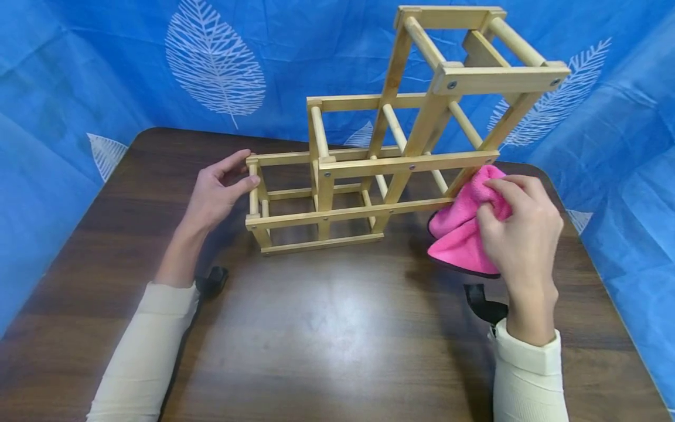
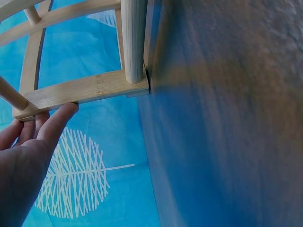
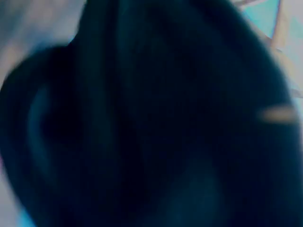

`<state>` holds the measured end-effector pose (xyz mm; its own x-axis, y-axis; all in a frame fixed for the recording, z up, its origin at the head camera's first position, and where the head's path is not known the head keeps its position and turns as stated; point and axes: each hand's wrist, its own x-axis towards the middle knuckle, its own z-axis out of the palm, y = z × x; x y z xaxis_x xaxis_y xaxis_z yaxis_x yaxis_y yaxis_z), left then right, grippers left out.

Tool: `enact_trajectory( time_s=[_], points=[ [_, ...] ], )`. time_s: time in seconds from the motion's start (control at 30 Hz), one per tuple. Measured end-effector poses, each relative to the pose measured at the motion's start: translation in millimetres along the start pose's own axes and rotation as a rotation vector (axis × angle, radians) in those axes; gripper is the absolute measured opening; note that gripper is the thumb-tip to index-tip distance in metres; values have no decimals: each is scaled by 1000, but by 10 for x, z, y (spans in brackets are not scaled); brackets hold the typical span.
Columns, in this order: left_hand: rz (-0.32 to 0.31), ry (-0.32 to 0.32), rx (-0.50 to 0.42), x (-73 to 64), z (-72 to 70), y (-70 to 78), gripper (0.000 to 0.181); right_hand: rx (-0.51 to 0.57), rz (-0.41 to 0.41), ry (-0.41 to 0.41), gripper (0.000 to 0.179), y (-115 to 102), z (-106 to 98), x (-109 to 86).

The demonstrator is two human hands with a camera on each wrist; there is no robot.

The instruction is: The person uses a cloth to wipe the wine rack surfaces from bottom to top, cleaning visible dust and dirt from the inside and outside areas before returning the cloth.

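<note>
A stepped wooden rack point(image 1: 369, 170) of pale slats and round dowels stands on the dark table, its tall end to the right. My left hand point(image 1: 213, 190) holds the rack's low left end, thumb on the top rail and fingers at the far corner. In the left wrist view that hand point(image 2: 35, 142) has its fingertips against the end slat point(image 2: 80, 90). My right hand point(image 1: 522, 225) pinches a pink cloth point(image 1: 461, 234) with a dark edge, close to the rack's lower right rails. Something dark and blurred, perhaps the cloth, fills most of the right wrist view.
The brown wooden table point(image 1: 327, 328) has rounded far corners. Blue fabric point(image 1: 316, 53) with white leaf prints hangs behind it and along both sides. Black camera mounts point(image 1: 487, 305) stick out from both wrists, by the cream sleeves.
</note>
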<state>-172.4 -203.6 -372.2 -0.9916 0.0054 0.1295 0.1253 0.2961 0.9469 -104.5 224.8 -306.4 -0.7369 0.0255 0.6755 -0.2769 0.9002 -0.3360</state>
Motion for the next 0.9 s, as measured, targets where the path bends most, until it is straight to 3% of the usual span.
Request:
enact_trajectory(
  time_s=[0.17,0.47,0.77,0.9],
  points=[
    [9,0,-1,11,20,4,57,47,83,-77,30,69,138,-15],
    [-11,11,13,-28,-4,32,57,26,181,-245,34,-42,154,-45],
    [-30,21,2,-16,0,23,59,-22,147,-334,27,-171,137,-91],
    [-31,22,-18,-7,7,14,61,-24,112,-331,22,-231,140,-122]
  ],
)
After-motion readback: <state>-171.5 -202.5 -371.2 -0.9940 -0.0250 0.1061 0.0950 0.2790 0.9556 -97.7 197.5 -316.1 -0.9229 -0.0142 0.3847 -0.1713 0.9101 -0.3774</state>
